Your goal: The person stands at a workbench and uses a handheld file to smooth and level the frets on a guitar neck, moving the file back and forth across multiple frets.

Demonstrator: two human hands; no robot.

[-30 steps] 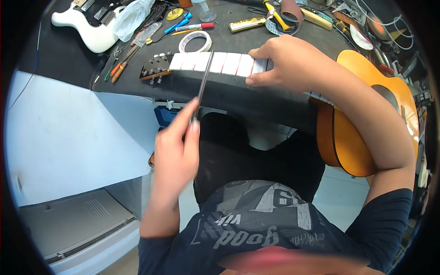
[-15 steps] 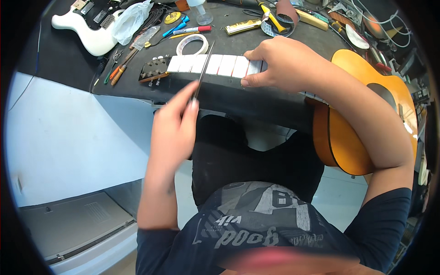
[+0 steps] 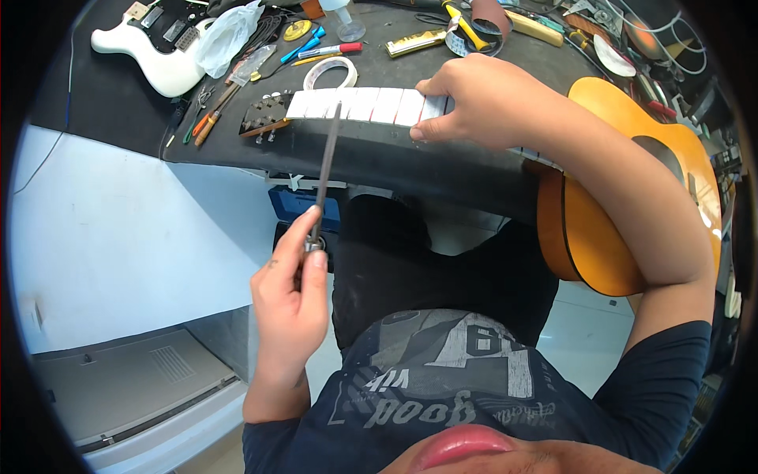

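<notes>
An acoustic guitar (image 3: 596, 229) lies with its orange-yellow body at the right and its neck along the bench edge. White tape strips (image 3: 363, 104) cover the fretboard between the frets, and the dark headstock (image 3: 264, 117) points left. Closed around the handle of a long, thin metal file (image 3: 328, 162), my left hand (image 3: 290, 296) is nearer me than the neck. The file's tip reaches the taped fretboard near the headstock end. My right hand (image 3: 485, 103) grips the neck, thumb at the near edge and fingers at the far edge; part of the fretboard is hidden under it.
Behind the neck, a tape roll (image 3: 330, 75), markers (image 3: 332, 50) and a yellow box (image 3: 416, 44) lie on the dark bench. Screwdrivers (image 3: 213, 118) and a white electric guitar body (image 3: 150, 51) are at the left. Assorted tools (image 3: 616, 59) crowd the far right.
My left hand has drawn back toward me, pulling the file's tip from beyond the neck's far edge onto the fretboard. My right hand keeps its hold on the neck.
</notes>
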